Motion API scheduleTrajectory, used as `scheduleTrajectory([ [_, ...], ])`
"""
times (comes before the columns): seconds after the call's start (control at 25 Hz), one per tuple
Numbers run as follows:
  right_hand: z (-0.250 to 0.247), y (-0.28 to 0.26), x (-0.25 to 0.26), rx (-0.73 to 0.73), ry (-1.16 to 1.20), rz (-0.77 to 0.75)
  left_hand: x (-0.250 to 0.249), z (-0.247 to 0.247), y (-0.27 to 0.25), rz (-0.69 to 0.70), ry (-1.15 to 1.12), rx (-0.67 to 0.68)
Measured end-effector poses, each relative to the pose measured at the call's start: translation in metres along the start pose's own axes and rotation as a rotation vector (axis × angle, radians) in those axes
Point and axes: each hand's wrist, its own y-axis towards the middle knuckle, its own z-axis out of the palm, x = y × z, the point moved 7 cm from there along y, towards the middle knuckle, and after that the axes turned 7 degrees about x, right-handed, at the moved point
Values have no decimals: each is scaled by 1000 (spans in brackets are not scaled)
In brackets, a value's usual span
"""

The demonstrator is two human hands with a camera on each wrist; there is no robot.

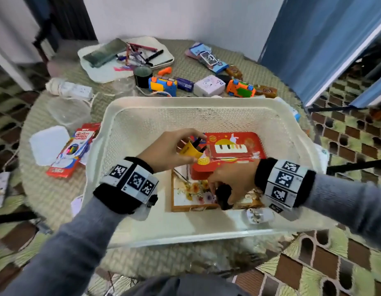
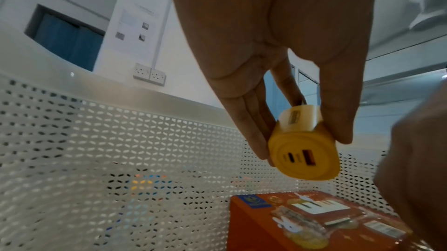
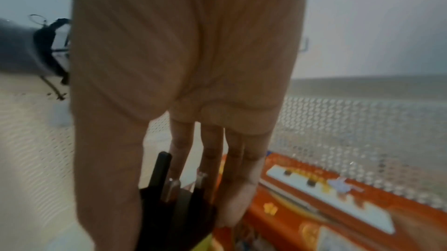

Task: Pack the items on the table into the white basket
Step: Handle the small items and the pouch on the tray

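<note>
The white basket [image 1: 206, 107] sits in the table's middle with both hands inside it. My left hand [image 1: 170, 149] pinches a yellow plug charger [image 1: 190, 151], held above the red piano-print box [image 1: 234, 150]; the left wrist view shows the charger [image 2: 306, 157] with its two ports facing the camera, between thumb and fingers [image 2: 251, 119]. My right hand [image 1: 230, 184] grips a black plug adapter [image 1: 223, 196] low over a flower-print box [image 1: 194, 193]. In the right wrist view the adapter [image 3: 174, 209] points its prongs up between thumb and fingers.
On the table behind the basket lie toy cameras [image 1: 163, 86], small boxes [image 1: 208, 85], snack packs [image 1: 208, 57], a black cup [image 1: 142, 75] and a tray of pens [image 1: 125, 56]. A power strip [image 1: 75, 89], clear tubs and a crayon pack [image 1: 75, 150] lie left.
</note>
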Motion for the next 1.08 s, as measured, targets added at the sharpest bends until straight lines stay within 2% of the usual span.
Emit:
scheduleTrajectory([
  [0.08,11,18,1,49,10,-47,1,-1,-3,-45,-25,-30],
  [0.24,26,37,10,25,31,-162,16,-1,-11,-149,-6,-28],
  [0.4,50,52,5,45,-84,-164,26,4,-10,-206,58,-7],
  [0.6,57,56,0,19,-185,-169,31,18,-7,-218,157,78],
  [0.76,58,56,0,-24,-272,-172,31,17,-6,-191,193,69],
  [1.0,48,52,1,18,-142,-198,30,23,-7,-156,241,82],
  [1.08,29,37,3,-45,-117,-181,27,30,-6,-118,239,109],
])
